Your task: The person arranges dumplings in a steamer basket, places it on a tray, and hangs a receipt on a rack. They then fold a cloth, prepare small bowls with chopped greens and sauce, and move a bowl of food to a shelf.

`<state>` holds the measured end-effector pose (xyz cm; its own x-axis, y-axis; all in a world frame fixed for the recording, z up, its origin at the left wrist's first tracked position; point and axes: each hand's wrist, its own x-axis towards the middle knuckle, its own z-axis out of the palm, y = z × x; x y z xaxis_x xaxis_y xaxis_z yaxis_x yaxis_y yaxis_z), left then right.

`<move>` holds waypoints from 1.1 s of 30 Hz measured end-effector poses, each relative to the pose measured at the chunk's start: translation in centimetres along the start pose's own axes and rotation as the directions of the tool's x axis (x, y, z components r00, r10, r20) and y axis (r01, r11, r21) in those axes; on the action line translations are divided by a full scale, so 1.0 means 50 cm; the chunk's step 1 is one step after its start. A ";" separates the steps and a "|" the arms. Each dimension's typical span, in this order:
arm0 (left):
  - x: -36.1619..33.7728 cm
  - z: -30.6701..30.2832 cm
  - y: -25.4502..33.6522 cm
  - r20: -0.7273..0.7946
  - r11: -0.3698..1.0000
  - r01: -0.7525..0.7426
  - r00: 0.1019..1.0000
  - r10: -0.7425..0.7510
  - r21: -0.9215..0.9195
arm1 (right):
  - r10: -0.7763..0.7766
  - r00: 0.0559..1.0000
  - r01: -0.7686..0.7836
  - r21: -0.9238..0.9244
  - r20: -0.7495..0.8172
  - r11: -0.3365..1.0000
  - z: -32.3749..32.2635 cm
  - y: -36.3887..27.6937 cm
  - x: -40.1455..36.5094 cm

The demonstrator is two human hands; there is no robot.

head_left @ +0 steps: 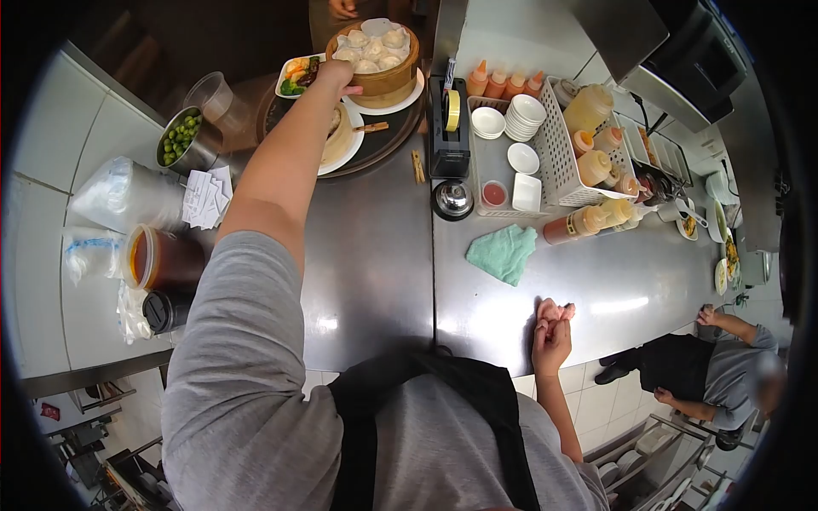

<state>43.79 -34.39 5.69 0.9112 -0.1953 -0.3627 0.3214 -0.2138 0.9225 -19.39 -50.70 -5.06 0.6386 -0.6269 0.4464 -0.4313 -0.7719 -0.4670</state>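
Observation:
My left hand (338,78) reaches across the counter to a round dark tray (394,146). It hovers between a dish of broccoli and other food (298,75) and a bamboo steamer (394,85) of dumplings standing on a white plate. Below the hand is another white plate (342,152), with a clothespin (371,128) at its edge. Most of the left fingers are hidden behind the hand. Low over the front of the counter, my right hand (554,342) is closed, with something pink and crumpled-looking (555,310) at its fingertips; I cannot tell what it is.
A green cloth (503,254), a call bell (452,199) and sauce bottles (588,223) sit on the steel counter. White baskets (554,140) hold small dishes and bottles. At left are a pot of green fruit (189,140) and a sauce tub (162,258). A co-worker (707,370) stands at right.

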 end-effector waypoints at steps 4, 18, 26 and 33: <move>0.025 0.000 0.003 0.022 1.000 0.020 1.000 -0.020 0.004 | 0.007 1.000 -0.007 -0.007 -0.008 1.000 0.000 0.002 -0.001; 0.069 -0.003 0.024 0.058 0.997 0.059 0.996 -0.062 0.048 | 0.022 0.999 -0.020 -0.049 0.040 0.999 -0.001 0.001 0.001; 0.080 -0.006 0.026 0.054 0.997 0.077 0.995 -0.079 0.030 | 0.029 0.996 -0.022 -0.081 0.081 0.996 0.001 0.029 -0.016; 0.067 -0.013 0.030 0.060 0.998 0.067 0.996 -0.068 0.017 | 0.059 0.998 -0.058 -0.030 0.026 0.998 0.002 0.007 -0.004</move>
<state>47.48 -34.75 5.97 0.8702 -0.2377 -0.4315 0.3770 -0.2426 0.8939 -19.62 -50.81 -5.38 0.6288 -0.6681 0.3978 -0.4868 -0.7372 -0.4686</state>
